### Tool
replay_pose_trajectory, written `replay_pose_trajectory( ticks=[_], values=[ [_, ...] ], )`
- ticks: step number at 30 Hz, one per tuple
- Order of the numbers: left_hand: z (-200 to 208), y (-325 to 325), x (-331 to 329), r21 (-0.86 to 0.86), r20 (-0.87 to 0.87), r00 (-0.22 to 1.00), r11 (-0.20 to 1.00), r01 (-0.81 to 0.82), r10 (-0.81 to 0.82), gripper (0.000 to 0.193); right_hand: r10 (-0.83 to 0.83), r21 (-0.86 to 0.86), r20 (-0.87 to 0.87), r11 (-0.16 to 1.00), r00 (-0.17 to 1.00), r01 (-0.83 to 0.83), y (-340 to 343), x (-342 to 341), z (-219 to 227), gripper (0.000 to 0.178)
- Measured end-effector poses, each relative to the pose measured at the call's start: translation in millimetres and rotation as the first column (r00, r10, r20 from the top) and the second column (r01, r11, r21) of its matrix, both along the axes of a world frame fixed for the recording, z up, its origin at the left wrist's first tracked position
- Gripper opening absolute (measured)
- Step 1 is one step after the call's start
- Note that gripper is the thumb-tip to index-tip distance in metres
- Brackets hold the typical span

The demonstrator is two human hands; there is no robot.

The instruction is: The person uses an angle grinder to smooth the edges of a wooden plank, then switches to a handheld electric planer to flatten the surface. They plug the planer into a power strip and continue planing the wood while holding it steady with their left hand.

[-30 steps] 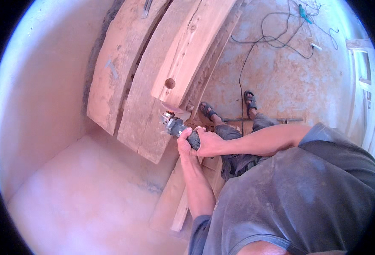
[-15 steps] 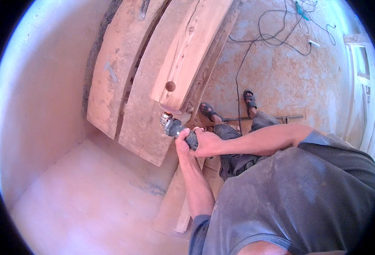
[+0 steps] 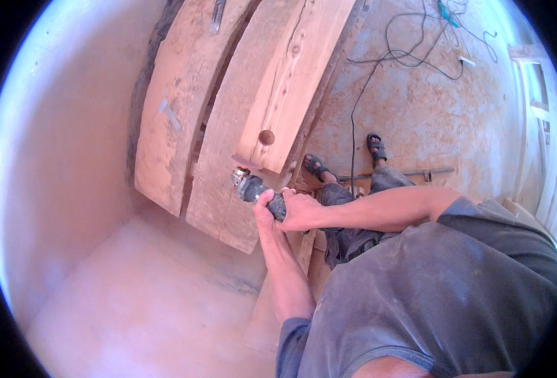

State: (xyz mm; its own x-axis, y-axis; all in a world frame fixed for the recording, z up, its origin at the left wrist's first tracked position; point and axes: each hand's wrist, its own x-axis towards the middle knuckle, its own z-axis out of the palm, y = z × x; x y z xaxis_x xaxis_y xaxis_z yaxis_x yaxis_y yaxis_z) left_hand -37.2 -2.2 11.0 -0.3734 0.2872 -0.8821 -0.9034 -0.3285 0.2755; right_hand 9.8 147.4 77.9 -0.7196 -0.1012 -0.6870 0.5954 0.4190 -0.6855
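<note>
An angle grinder (image 3: 252, 188) with a dark body and a metal head is gripped in both of my hands. My left hand (image 3: 265, 212) is closed round the body, thumb along its top. My right hand (image 3: 300, 211) wraps the rear part, right beside the left. The sanding disc (image 3: 247, 162) lies at the near end of a pale wooden beam (image 3: 294, 82), at its left corner; whether it touches cannot be told. A round hole (image 3: 266, 137) shows in the beam near that end, and a long crack runs along its face.
Under the beam lie wide rough planks (image 3: 221, 189), with another broad plank (image 3: 165, 145) to the left, near the wall. A metal tool (image 3: 170, 116) rests on it. A black cord (image 3: 354, 120) crosses the dusty floor to coils at the upper right. A bar (image 3: 411, 173) lies beside my feet.
The grinder and both hands have shifted slightly left relative to the beam, so the disc sits nearer its left corner. The whole view has also moved a little. My grip is unchanged.
</note>
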Motion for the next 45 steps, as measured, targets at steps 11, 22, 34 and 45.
replay_pose_trajectory(
  ticks=[11, 22, 34, 45],
  values=[
    [13.3, -1.3, -9.2, -0.023, 0.000, 1.000, 0.999, -0.022, 0.022, 0.032, -0.025, -0.052, 0.033, 0.998, 0.999, 0.026, -7.4, -5.8, 1.6, 0.095],
    [6.0, 12.5, 30.3, 0.000, -0.010, 0.999, 1.000, -0.030, 0.030, 0.030, -0.008, -0.022, -0.033, 1.000, 0.999, 0.008, 8.7, 36.2, -0.6, 0.093],
    [22.5, 35.2, 85.3, 0.054, -0.018, 0.999, 0.998, -0.029, 0.030, 0.025, 0.003, -0.010, 0.050, 1.000, 0.999, -0.002, 24.2, 86.2, 7.8, 0.084],
    [36.6, 29.7, 90.4, 0.002, -0.037, 0.998, 0.998, -0.057, 0.057, 0.017, -0.056, -0.010, 0.033, 0.998, 0.998, 0.056, 6.1, 96.7, 5.1, 0.082]
  ],
)
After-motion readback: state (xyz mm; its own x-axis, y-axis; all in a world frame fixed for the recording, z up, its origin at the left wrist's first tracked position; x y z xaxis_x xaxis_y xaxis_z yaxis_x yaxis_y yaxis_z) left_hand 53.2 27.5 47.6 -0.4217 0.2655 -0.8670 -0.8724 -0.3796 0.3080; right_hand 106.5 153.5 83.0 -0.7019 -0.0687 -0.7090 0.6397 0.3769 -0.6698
